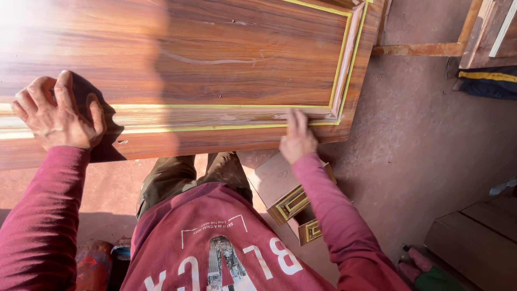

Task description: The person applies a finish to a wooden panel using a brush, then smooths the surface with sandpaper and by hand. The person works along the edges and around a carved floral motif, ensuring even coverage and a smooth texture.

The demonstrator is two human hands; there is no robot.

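A large varnished wooden door panel (204, 59) with raised moulding (215, 116) edged in yellow lines lies flat in front of me. My left hand (56, 113) rests on the panel's near edge at the left, fingers curled on the moulding, holding nothing. My right hand (296, 137) presses its fingers flat on the moulding near the panel's lower right corner. Whether something thin lies under those fingers cannot be told. Both arms wear maroon sleeves.
Small moulded wooden blocks (285, 196) lie on the reddish floor (431, 145) below the panel. A wooden frame (425, 48) leans at the upper right, a dark bag (487, 81) next to it. Wooden boards (479, 237) sit at the lower right.
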